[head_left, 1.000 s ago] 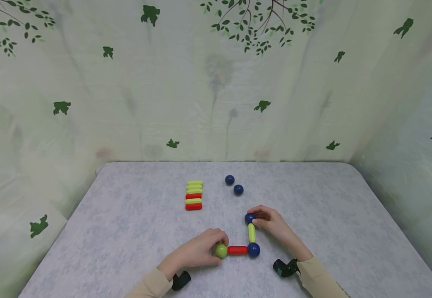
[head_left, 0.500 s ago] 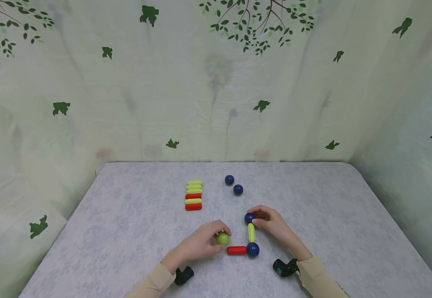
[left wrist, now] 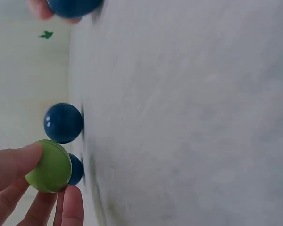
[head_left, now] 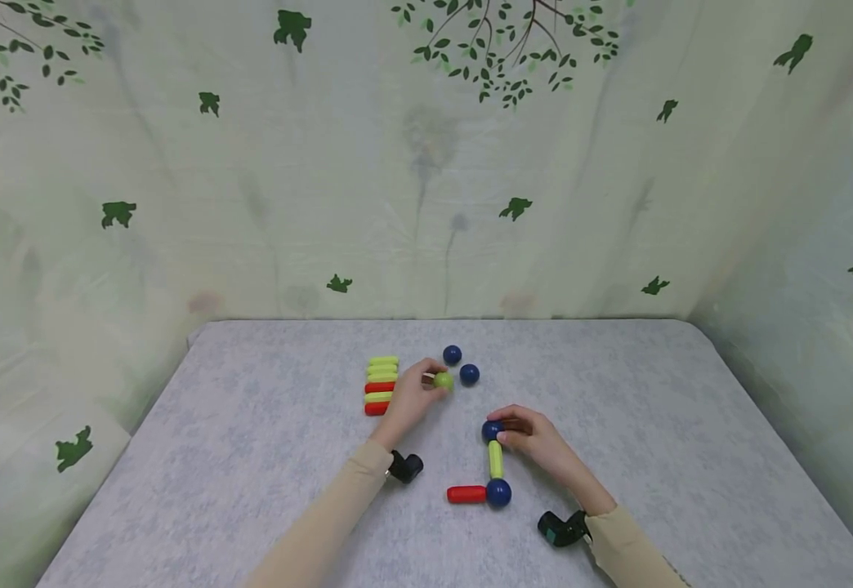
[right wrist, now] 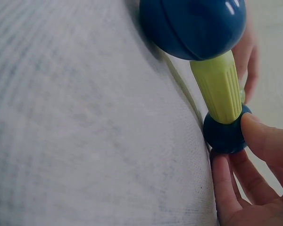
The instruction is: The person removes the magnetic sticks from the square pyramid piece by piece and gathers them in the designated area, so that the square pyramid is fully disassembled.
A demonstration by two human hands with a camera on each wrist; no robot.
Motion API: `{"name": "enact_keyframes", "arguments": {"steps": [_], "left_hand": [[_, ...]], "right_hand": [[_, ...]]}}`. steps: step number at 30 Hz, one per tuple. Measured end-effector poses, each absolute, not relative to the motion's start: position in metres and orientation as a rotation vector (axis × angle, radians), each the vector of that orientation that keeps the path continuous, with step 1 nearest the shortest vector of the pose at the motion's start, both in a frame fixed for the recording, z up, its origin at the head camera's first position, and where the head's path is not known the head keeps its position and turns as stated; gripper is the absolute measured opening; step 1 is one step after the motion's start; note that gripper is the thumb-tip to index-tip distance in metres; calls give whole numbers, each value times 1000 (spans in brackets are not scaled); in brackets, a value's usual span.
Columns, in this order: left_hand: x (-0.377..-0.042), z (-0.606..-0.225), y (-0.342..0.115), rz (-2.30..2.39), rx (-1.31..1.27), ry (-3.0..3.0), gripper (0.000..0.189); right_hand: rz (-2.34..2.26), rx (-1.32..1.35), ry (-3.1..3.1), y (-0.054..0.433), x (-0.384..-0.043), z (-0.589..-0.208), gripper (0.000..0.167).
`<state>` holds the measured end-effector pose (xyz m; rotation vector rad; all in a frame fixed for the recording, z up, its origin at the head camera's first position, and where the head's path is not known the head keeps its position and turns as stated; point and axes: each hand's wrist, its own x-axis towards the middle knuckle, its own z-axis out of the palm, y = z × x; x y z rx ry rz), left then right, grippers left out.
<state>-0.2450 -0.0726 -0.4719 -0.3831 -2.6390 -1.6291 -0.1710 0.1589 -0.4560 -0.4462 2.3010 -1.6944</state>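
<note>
My left hand (head_left: pixel 413 396) pinches a green ball (head_left: pixel 443 380) between thumb and fingertips, far out on the table beside two loose blue balls (head_left: pixel 469 374). In the left wrist view the green ball (left wrist: pixel 51 165) sits at my fingertips (left wrist: pixel 19 162) with a blue ball (left wrist: pixel 63 122) just beyond. My right hand (head_left: pixel 537 441) grips the blue ball (head_left: pixel 492 430) at the top of a yellow-green stick (head_left: pixel 496 458). That stick joins a second blue ball (head_left: pixel 498 492), and a red stick (head_left: pixel 466 494) lies out to its left. The right wrist view shows my fingers (right wrist: pixel 269 146) round the gripped blue ball (right wrist: pixel 224 136).
A row of yellow-green and red sticks (head_left: pixel 381 384) lies just left of my left hand. The grey table (head_left: pixel 250 457) is fenced by a leaf-printed curtain (head_left: pixel 426 163) at the back and both sides.
My left hand pulled the green ball off the red stick's left end and carried it away from me to the loose blue balls. My right hand and its piece stayed put.
</note>
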Motion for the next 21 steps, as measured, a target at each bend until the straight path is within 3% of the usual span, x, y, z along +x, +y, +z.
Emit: {"name": "enact_keyframes", "arguments": {"steps": [8,15,18,21], "left_hand": [[-267,-477,-63,-1538,-290,-2708,25],[-260,-474,-69,-1469,-328,-2737,32],[-244,-467,-74,-1446,-495,-2761,27],[-220,-461,-78,-1473,-860,-2824,20]], "right_hand": [[-1706,-461,2275,159,-172,-457,26],[-1700,-447,2288,158,-171,-455,25],[-1696,-444,2288,157,-170,-455,26],[-1692,-429,2296,158,-170,-455,25]]}}
